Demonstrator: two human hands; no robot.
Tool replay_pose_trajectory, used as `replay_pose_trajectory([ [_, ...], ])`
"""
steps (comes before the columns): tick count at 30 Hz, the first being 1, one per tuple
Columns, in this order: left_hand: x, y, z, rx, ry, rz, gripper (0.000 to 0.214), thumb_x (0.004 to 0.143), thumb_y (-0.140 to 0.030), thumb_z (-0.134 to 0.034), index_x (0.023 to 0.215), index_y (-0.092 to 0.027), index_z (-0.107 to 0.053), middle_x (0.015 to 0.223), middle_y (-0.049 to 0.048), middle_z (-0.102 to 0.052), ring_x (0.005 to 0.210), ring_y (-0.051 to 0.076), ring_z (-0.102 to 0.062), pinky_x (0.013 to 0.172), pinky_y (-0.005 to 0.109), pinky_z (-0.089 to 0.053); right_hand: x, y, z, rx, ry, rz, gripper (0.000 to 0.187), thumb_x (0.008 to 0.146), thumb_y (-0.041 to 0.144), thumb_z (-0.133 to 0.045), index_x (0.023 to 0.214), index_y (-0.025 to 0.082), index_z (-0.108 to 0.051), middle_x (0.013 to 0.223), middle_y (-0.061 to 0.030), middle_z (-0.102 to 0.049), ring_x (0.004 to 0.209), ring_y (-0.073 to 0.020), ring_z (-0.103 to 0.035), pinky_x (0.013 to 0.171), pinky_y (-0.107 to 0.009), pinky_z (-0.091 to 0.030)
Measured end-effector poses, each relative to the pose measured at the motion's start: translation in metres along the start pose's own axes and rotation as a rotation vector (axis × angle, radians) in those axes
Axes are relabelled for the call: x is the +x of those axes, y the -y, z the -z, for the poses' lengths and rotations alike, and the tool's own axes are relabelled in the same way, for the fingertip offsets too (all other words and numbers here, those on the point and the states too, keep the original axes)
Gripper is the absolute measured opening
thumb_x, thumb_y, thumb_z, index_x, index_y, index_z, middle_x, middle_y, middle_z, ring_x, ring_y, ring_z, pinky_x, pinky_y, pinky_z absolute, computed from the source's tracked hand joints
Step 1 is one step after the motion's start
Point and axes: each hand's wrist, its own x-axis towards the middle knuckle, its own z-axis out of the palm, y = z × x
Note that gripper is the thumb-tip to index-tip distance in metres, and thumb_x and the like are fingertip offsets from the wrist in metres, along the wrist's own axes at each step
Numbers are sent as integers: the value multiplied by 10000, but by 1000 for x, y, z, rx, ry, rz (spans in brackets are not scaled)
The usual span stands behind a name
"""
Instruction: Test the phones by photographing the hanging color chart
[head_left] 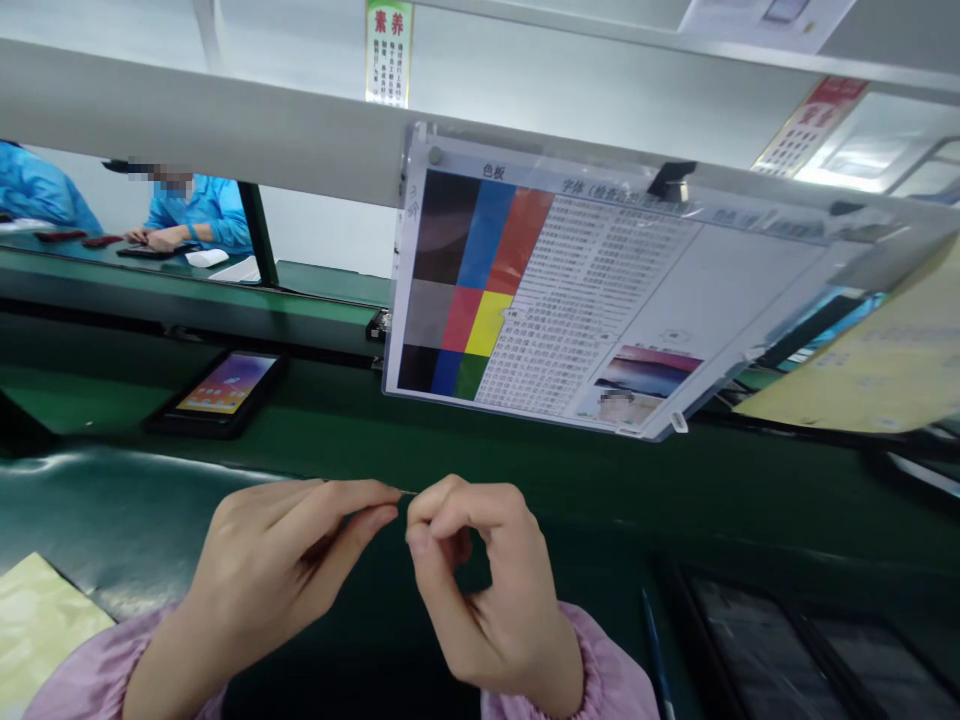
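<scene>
My left hand [281,565] and my right hand [480,580] are raised close together over the green mat [675,500], both in pink sleeves. Each hand pinches with thumb and forefinger, and the fingertips nearly meet. A very thin, small thing [405,492] shows between the two pinches; I cannot make out what it is. A lit phone [221,385] lies face up on the green belt beyond my left hand, apart from both hands.
A laminated colour and text chart [570,300] hangs from the overhead rail just past my hands. A yellow sheet [862,360] hangs to its right. Dark trays [810,650] lie at lower right, a yellow paper [37,620] at lower left. People in blue coats [199,210] sit far left.
</scene>
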Motion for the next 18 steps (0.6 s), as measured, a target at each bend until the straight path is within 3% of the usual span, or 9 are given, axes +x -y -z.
replay_pose_trajectory([
  [5, 2, 2, -2, 10, 9, -104, 127, 1072, -269, -560, 1025, -227, -670, 776, -52, -780, 530, 99, -684, 541, 240, -477, -3, 0, -1, -38, 9, -93, 240, 975, 69, -514, 1122, 253, -467, 772, 23, -605, 550, -133, -563, 489, -272, -384],
  [12, 4, 1, -3, -2, 17, -76, 142, 1075, -294, -558, 1012, -242, -674, 744, -72, -768, 514, 97, -675, 514, 243, -481, -4, -1, -1, -37, -23, -101, 210, 1001, 70, -498, 1106, 253, -487, 802, 10, -645, 615, -158, -645, 480, -266, -412],
  [18, 3, 1, -5, 7, -10, -95, 157, 1080, -280, -553, 991, -235, -674, 802, -59, -797, 586, 110, -734, 543, 235, -504, -3, -2, -1, -45, -24, -89, 232, 993, 55, -490, 1105, 257, -473, 827, 16, -638, 603, -147, -629, 484, -264, -418],
])
